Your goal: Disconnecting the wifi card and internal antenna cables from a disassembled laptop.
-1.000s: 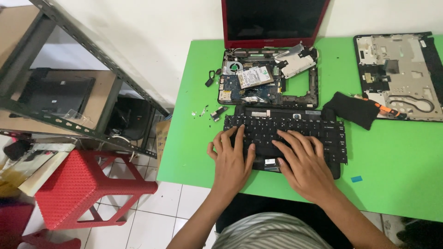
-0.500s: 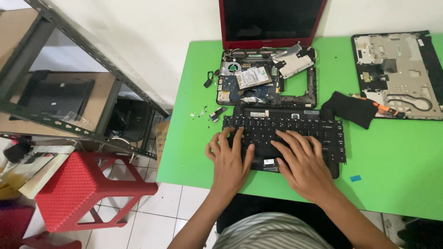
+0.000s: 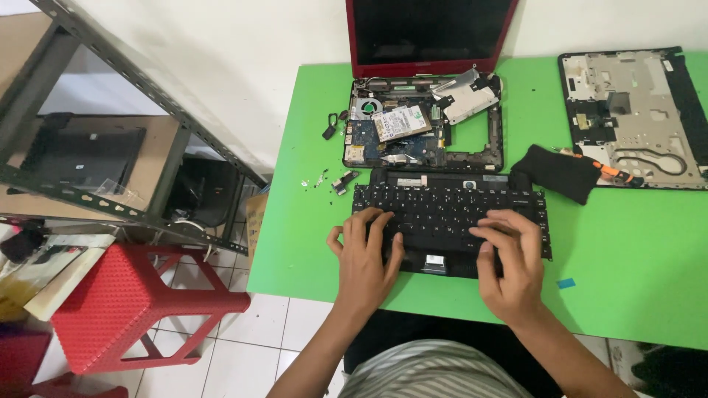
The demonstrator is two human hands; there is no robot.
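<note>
Keyboard: the black keyboard (image 3: 451,215) lies flat on the green table (image 3: 634,280), just near of the opened laptop base (image 3: 424,125), its near edge close to the table's near edge.
Left hand: the left hand (image 3: 365,254) rests palm down on the keyboard's left near part, fingers (image 3: 372,225) spread across the keys, pinching nothing.
Right hand: the right hand (image 3: 509,254) lies on the right near part, fingers loosely spread and curled onto the keys, holding nothing.
Change: over the last second both hands have stayed on the keyboard; the right hand's fingers have slid a little to the right, and the keyboard sits in the same spot. It looks like pressing or seating work rather than lifting.
Laptop base: exposed circuit board and a silver drive (image 3: 400,121), red lid (image 3: 431,33) standing open at the far edge.
Right of it: a black cloth (image 3: 560,173) just beside the keyboard's far right corner, then a bare laptop cover panel (image 3: 638,118).
Loose bits: small screws and clips (image 3: 335,180) left of the keyboard, near the table's left edge.
Open room: bare green surface to the right and near right; the left edge drops to tiled floor with a red stool (image 3: 125,306) and a metal shelf (image 3: 110,140).
</note>
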